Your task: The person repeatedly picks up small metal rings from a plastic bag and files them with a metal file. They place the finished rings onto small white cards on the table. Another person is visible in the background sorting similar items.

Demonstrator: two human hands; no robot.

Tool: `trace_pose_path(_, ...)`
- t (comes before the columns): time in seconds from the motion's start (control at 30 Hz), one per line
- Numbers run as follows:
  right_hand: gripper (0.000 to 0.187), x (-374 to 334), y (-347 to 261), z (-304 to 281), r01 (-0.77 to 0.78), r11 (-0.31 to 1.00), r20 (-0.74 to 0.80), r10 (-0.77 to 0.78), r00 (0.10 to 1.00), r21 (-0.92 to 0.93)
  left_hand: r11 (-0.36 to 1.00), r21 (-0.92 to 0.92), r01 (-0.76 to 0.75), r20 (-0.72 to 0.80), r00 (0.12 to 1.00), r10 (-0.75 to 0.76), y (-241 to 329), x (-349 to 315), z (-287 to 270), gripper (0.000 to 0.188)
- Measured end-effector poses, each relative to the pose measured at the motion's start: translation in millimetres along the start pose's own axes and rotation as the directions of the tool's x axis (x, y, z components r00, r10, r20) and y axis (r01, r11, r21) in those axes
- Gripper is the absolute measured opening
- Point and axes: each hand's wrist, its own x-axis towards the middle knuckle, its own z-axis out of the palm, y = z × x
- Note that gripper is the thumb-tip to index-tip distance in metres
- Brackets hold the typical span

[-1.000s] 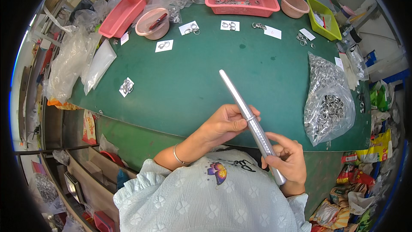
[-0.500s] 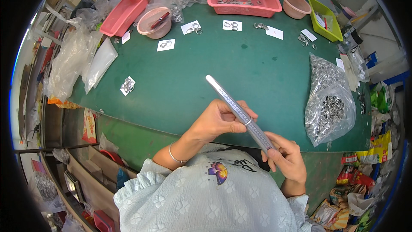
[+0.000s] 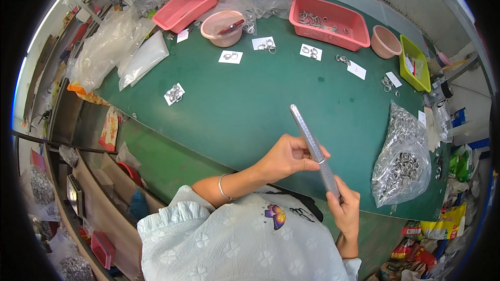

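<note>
A grey tapered ring mandrel [image 3: 307, 132] with printed markings slants over the near part of the table, its thin tip pointing up and to the left. A thin silver ring [image 3: 321, 162] sits around its lower half. My left hand [image 3: 291, 157], a bangle on its wrist, is closed at the mandrel, thumb and fingers pinching at the ring. The mandrel's thick end is gripped by my right hand [image 3: 345, 207], thumb laid along it; some of those fingers are hidden behind. A clear bag of many rings [image 3: 402, 158] lies right of my hands.
Small ring piles with white cards [image 3: 230, 56] dot the green table [image 3: 224, 104]. Along the back stand pink trays [image 3: 187, 8], a pink bowl [image 3: 223, 28], another bowl [image 3: 386, 41] and a green basket [image 3: 414, 63]. Plastic bags [image 3: 107, 47] lie left.
The view has turned, so the table's contents sit lower and farther right. The mandrel appears steeper in the picture. Both hands keep their hold, and the ring remains around the mandrel.
</note>
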Motion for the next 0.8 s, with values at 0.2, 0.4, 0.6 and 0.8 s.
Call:
trace_pose_path(0.2, 0.034, 0, 4, -4, 0.078, 0.994, 0.021, -0.077, 0.997, -0.078, 0.999, 0.021, -0.026, -0.011, 1.0, 0.026, 1, -3, 3, 0.02)
trace_pose_path(0.4, 0.03, -3, 2, -16, -0.289, 0.903, 0.201, 0.234, 0.951, 0.317, 1.0, 0.019, 0.024, -0.026, 0.999, -0.024, 0, -3, 4, 0.02)
trace_pose_path(0.6, 0.027, 7, 8, -6, -0.021, 0.996, 0.077, 0.014, 0.997, 0.086, 0.998, -0.055, 0.026, -0.085, 0.996, -0.031, -9, -2, 4, 0.019)
trace_pose_path(0.8, 0.026, 3, 7, -15, -0.259, 0.924, 0.235, 0.195, 0.952, 0.281, 0.995, 0.021, -0.098, 0.105, 0.99, 0.095, -11, 1, 0, 0.016)
